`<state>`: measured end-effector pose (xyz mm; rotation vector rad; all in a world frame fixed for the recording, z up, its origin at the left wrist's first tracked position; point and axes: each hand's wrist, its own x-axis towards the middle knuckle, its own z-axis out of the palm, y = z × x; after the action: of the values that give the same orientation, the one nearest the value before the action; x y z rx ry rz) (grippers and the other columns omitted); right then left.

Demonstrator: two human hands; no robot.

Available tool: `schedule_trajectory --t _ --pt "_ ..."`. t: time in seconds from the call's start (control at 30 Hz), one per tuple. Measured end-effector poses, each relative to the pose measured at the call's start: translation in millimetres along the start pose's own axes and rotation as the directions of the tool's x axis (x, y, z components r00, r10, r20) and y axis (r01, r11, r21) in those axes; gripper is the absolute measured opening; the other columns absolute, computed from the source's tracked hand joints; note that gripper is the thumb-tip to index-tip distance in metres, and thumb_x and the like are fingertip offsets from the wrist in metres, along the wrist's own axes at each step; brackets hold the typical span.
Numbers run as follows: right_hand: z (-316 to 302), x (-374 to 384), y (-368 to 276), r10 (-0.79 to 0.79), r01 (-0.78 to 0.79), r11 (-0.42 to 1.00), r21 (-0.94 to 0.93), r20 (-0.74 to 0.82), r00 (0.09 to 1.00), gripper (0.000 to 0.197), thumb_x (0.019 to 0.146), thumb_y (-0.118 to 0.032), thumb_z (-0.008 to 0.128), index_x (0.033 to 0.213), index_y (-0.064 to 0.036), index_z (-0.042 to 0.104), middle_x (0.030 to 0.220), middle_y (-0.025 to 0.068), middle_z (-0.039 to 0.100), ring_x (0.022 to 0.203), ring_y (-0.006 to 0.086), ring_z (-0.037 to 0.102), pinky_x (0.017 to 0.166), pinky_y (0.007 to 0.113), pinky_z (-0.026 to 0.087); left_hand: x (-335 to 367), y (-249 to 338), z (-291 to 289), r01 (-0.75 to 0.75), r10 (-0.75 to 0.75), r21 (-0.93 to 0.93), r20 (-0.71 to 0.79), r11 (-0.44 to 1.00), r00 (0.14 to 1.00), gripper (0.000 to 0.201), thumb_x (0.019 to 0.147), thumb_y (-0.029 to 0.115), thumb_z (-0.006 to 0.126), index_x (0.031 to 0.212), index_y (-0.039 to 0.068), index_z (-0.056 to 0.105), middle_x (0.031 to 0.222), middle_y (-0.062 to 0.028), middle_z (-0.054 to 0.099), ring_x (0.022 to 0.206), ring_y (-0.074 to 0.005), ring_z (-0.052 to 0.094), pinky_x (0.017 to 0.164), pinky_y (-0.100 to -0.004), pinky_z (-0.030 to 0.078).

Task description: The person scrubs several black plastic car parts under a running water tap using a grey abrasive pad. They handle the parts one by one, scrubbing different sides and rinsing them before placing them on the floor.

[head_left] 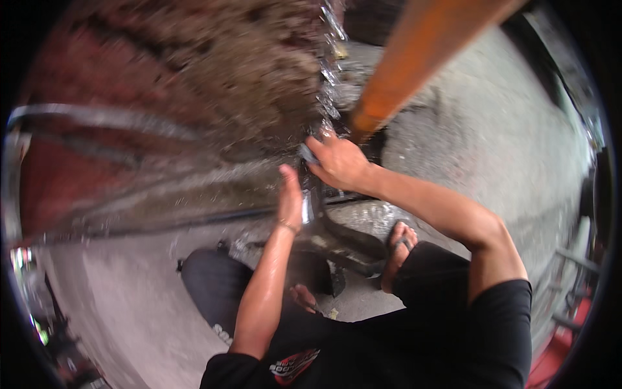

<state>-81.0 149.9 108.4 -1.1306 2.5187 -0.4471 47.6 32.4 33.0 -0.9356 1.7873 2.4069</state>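
A broken stream of water (329, 78) falls in front of me from the top of the view. My right hand (338, 162) is at its lower end, with the fingers curled around a small pale blue-grey thing (307, 153). Blur and the fingers hide what kind of thing that is. Lower and to the left, my left hand (289, 198) is raised with its fingers stretched out, and nothing shows in it. A shiny pale patch, either wet metal or water, lies just right of the left hand; I cannot tell which.
An orange post (414, 65) slants down close beyond my right hand. A rough brown and red block (194, 58) fills the upper left, with a pale hose or pipe (103, 117) along it. Grey concrete floor (136, 292) spreads below. My sandalled foot (398, 249) stands beside a dark curved piece (353, 243).
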Motion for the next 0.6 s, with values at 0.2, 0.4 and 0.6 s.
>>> schedule_trajectory --t 0.2,0.4,0.6 --pt "5.8 -3.8 12.0 -0.341 0.343 0.939 0.029 -0.047 0.939 0.048 0.083 -0.023 0.076 0.124 -0.0053 0.058 0.115 0.0228 0.057 0.096 0.0436 0.067 0.082 0.05 0.059 5.5 -7.3 -11.3 0.034 -0.035 0.026 0.065 0.999 0.997 0.105 0.097 0.082 0.01 0.15 0.0 0.048 0.141 -0.0112 0.061 0.132 -0.0205 0.057 0.114 -0.0353 0.043" --pt "12.3 -7.8 -0.5 -0.229 0.228 0.972 0.061 0.022 0.973 0.038 0.088 -0.021 0.073 0.117 -0.0029 0.055 0.117 0.026 0.055 0.097 0.0446 0.066 0.082 0.048 0.06 1.7 -0.6 1.8 0.137 -0.131 -0.207 0.041 0.969 0.991 0.111 0.092 0.087 0.009 0.15 0.001 0.049 0.145 -0.0114 0.059 0.135 -0.0198 0.054 0.116 -0.0351 0.04" --pt "6.5 5.9 -3.1 -0.278 0.281 0.959 0.014 -0.12 0.953 0.048 0.08 -0.019 0.078 0.123 -0.0063 0.06 0.122 0.0177 0.061 0.115 0.0385 0.061 0.093 0.049 0.056 22.1 -50.9 -12.1 -0.08 0.077 -0.14 -0.026 0.987 0.997 0.104 0.098 0.081 0.011 0.151 -0.002 0.043 0.15 -0.0076 0.047 0.139 -0.0162 0.04 0.12 -0.0359 0.03"
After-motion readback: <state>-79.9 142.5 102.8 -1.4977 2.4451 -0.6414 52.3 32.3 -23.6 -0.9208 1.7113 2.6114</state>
